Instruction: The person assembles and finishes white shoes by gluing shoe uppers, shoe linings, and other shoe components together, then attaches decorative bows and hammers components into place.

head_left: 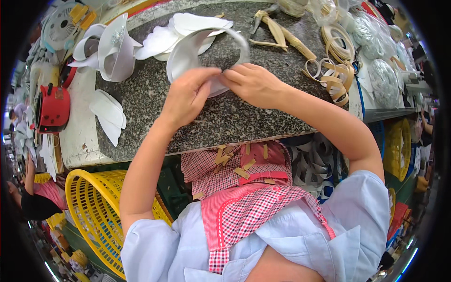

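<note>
White loop [180,60] spreads crosswise above the stone slab [211,124], farther across it than our left hand [189,91] and right hand [253,84], which both pinch its near rim.

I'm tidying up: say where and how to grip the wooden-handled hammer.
Probably near the free end of the hammer's wooden handle, coming from the near right: it is long, slim and slants that way, while the dark head lies at the far end.
</note>
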Demonstrator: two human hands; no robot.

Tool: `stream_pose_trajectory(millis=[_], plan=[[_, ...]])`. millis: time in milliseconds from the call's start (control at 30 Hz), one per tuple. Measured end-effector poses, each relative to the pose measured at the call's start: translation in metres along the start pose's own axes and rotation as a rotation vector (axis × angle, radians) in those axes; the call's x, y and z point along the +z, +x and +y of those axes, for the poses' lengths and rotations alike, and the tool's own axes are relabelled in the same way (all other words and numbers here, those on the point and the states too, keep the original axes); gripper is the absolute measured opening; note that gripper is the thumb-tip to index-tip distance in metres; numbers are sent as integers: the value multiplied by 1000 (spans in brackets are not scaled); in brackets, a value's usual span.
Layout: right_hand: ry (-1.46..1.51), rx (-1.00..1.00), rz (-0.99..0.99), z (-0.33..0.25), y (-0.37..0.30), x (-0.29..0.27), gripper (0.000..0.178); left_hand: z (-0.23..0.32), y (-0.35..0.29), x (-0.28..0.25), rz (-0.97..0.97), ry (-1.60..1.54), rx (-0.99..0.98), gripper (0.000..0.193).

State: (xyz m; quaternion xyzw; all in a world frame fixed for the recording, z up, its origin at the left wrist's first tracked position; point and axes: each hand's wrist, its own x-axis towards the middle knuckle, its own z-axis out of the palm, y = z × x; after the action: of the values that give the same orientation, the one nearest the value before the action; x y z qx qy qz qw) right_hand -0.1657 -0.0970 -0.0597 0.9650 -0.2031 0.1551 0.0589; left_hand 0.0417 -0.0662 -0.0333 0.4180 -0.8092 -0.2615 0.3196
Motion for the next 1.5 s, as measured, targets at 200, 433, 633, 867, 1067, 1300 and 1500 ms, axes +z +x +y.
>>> stream_pose_trajectory(millis=[200,433,633,867,1067,1300,1500], plan=[[117,17,-49,0,-12,-4,45,-20,-20,-5,-315,523,189,43],[158,-37,17,12,-19,-4,40,-9,-24,-3,-441,475,75,56],[171,-316,87,41,12,-4,15,12,-40,-28,-374,-160,-346,26],[-111,-403,90,75,22,-39,7,-12,19,-52,-364,817,366,50],[279,171,106,-16,3,-26,37,1,-4,-9,-302,861,309,42],[363,75,13,-2,-33,-15,43,-4,-10,-15,-214,634,329,31],[342,251,-131,-48,-17,-18,81,-5,-31,-4,-154,643,321,31]])
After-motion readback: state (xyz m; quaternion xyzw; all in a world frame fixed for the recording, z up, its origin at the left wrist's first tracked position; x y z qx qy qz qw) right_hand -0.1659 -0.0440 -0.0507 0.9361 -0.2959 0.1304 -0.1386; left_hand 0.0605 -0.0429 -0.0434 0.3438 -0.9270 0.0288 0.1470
